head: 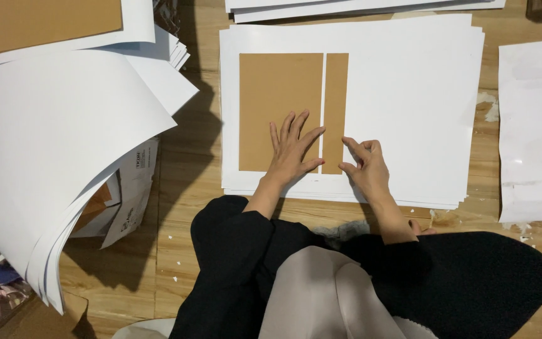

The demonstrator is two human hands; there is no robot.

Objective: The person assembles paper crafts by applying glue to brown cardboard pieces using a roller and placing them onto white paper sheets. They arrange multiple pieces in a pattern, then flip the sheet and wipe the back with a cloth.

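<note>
A stack of large white sheets (409, 94) lies on the wooden floor in front of me. On the top sheet sit a wide brown card panel (271, 88) and a narrow brown card strip (335, 94), side by side with a thin white gap between them. My left hand (291, 150) lies flat, fingers spread, on the lower right of the wide panel. My right hand (365, 166) rests on the white sheet just right of the strip, with its fingertips touching the strip's lower edge. Neither hand holds anything.
A curling pile of white sheets (51, 144) bulges at the left over a printed white box (134, 188). Another sheet with a brown panel (45, 22) lies at top left. More white sheets lie at the top (359, 7) and the right (534, 125). Paper scraps dot the floor.
</note>
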